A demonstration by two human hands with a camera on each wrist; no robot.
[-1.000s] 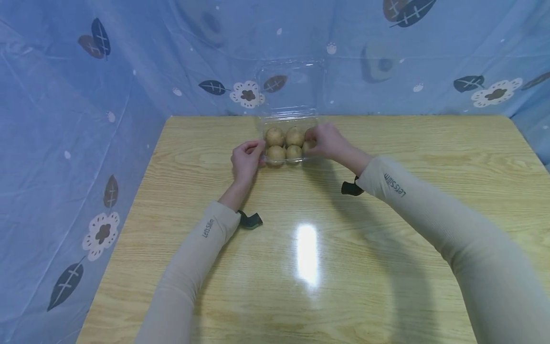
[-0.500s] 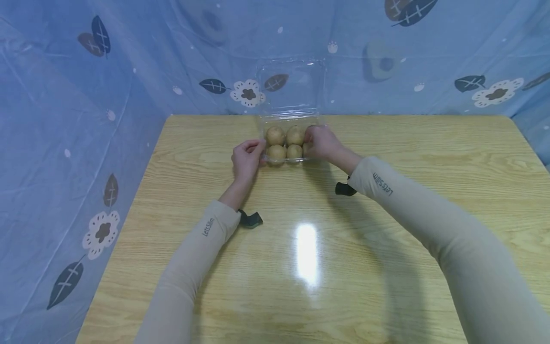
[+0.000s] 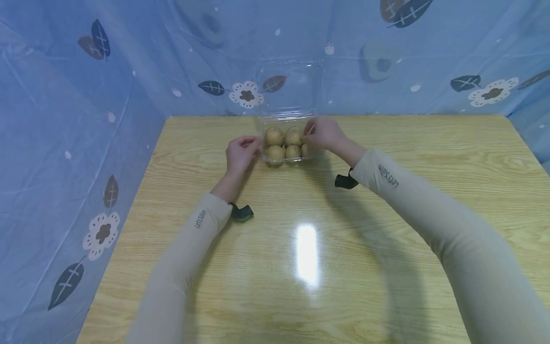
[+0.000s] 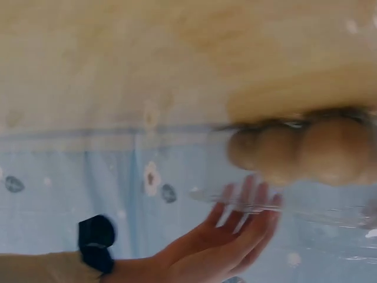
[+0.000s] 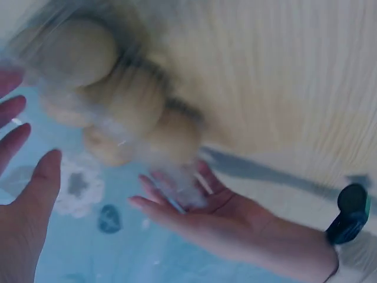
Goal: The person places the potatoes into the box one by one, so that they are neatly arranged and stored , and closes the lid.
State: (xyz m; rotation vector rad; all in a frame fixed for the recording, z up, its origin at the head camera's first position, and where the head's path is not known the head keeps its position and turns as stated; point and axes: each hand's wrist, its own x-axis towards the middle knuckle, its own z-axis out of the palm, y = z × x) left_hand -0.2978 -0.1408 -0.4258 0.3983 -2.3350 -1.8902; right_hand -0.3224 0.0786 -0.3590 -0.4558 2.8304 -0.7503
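Near the far edge of the wooden table [image 3: 386, 229], a clear plastic clamshell box [image 3: 287, 143] sits with its lid [image 3: 290, 86] standing upright against the blue patterned sheet [image 3: 86, 95]. Round brown fruits [image 3: 275, 136] fill its tray. At the box's left side, the left hand [image 3: 239, 154] has relaxed, spread fingers, gripping nothing. Over the tray's right side, the right hand [image 3: 323, 134] rests, fingers loosely extended and touching the fruits, with nothing held.
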